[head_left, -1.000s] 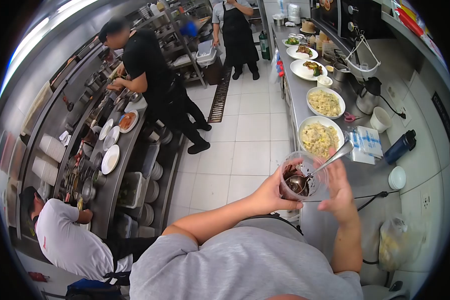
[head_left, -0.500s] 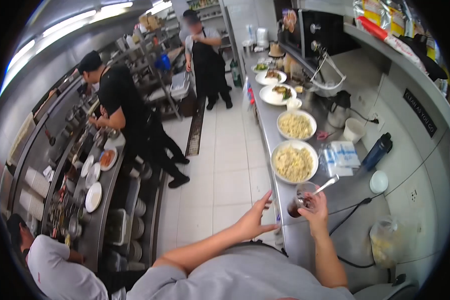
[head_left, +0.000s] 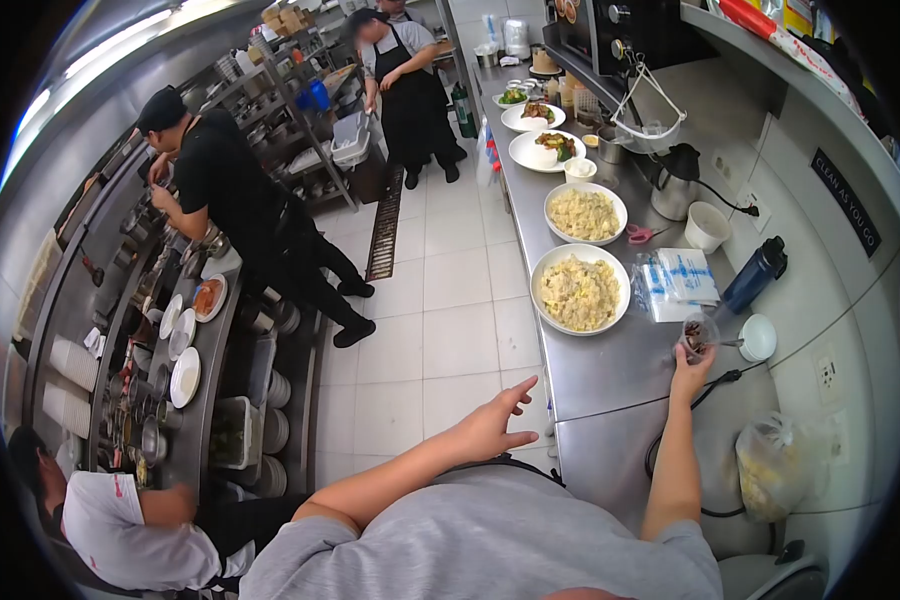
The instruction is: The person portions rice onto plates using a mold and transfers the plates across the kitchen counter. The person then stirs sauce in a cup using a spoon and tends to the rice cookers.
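Observation:
My right hand [head_left: 692,366] is wrapped round a clear plastic cup [head_left: 700,332] with dark residue inside, over the steel counter beside a small white bowl [head_left: 758,338]. A spoon [head_left: 732,343] leans out of the cup toward that bowl. My left hand [head_left: 500,415] is held in the air just off the counter's edge, its fingers apart and holding nothing. Two white bowls of pale yellow food [head_left: 581,291] [head_left: 586,212] stand on the counter ahead of my hands. Plastic packets [head_left: 678,283] lie to their right.
A blue bottle [head_left: 755,275], a white tub [head_left: 708,229] and a kettle [head_left: 676,182] stand along the wall. A cable [head_left: 720,385] crosses the counter. One person [head_left: 230,180] works at the left counter [head_left: 225,345], another at lower left; others stand at the back.
The cup and spoon have moved right in my right hand, toward the wall and the small bowl. My left hand has let go of the cup and drawn away to the left.

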### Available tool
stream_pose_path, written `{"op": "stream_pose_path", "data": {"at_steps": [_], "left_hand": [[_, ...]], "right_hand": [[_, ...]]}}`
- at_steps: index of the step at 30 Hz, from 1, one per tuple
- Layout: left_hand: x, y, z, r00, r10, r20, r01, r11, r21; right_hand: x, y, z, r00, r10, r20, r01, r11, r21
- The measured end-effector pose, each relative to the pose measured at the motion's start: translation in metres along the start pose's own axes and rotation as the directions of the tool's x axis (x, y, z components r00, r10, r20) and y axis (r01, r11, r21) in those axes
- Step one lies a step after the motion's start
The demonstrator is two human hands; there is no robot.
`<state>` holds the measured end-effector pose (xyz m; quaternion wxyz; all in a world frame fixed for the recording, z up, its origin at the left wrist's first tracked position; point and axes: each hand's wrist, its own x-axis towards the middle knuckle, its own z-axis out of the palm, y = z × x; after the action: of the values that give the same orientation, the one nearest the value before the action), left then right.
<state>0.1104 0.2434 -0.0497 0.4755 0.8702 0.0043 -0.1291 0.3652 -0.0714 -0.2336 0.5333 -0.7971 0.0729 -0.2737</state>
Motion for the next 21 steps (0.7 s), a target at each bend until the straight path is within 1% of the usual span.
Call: {"op": "stream_pose_path", "data": {"at_steps": [3,6,9,11,13,14,15,18,20,21], "left_hand": [[0.002,0.002,0.0,1.0,-0.009,0.001,0.009,1.0,0.016],[0.006,0.005,0.001,1.0,-0.014,-0.003,0.014,1.0,0.019],[0.007,0.003,0.002,1.0,-0.011,0.005,0.011,1.0,0.014],[0.008,0.002,0.003,1.0,-0.009,0.014,0.009,1.0,0.016],[0.01,0.001,0.001,0.999,-0.01,0.036,0.009,0.999,0.032],[0.011,0.002,0.001,0.999,0.005,0.043,-0.006,0.999,0.033],[0.014,0.003,0.0,0.998,0.021,0.058,-0.024,0.999,0.037],[0.024,-0.007,-0.003,0.987,0.06,0.149,-0.065,0.998,0.027],[0.038,-0.032,-0.001,0.967,0.068,0.246,-0.067,0.998,-0.012],[0.049,-0.058,0.003,0.956,0.081,0.283,-0.068,0.996,-0.053]], "right_hand": [[0.008,0.013,0.001,0.996,0.093,0.016,-0.095,0.982,0.163],[-0.008,0.021,0.012,0.977,0.094,-0.191,-0.075,0.992,0.104],[-0.05,0.009,0.015,0.963,0.108,-0.249,-0.136,0.986,-0.1],[-0.09,0.009,0.021,0.99,0.006,-0.138,-0.025,0.991,-0.132],[-0.134,-0.011,0.021,0.992,-0.061,0.11,0.074,0.989,-0.125],[-0.153,-0.029,0.019,0.957,-0.171,0.235,0.222,0.951,-0.214],[-0.165,-0.047,0.015,0.897,-0.253,0.363,0.364,0.887,-0.283],[-0.161,-0.077,0.011,0.758,-0.262,0.598,0.436,0.885,-0.164],[-0.161,-0.072,0.016,0.814,-0.279,0.509,0.42,0.889,-0.184],[-0.162,-0.071,0.015,0.826,-0.292,0.482,0.425,0.885,-0.191]]}}
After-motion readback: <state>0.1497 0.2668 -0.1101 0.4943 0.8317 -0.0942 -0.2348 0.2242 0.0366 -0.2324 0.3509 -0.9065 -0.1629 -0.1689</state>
